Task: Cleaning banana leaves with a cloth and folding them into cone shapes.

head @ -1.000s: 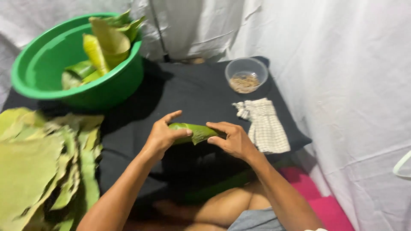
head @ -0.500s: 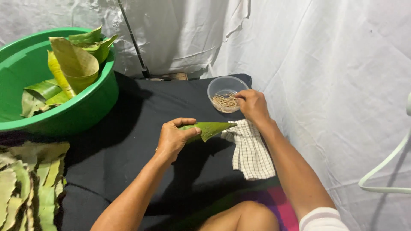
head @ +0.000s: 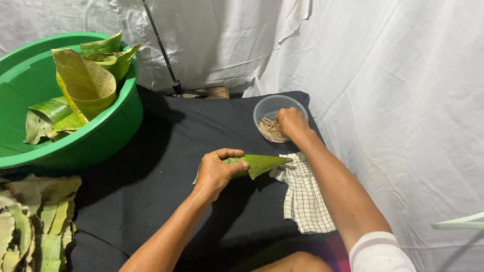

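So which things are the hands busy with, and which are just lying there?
In use:
left hand gripping the folded leaf cone
right hand in the clear bowl of little sticks

Lying about:
green basin of leaves
checked cloth
leaf pile

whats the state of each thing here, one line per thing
left hand: closed around the rolled leaf
rolled leaf: folded into a cone, held above the black cloth
right hand: fingers in the clear bowl
clear bowl: upright, holding thin sticks
green basin: upright, holding curled leaves
checked cloth: lying flat, slightly rumpled
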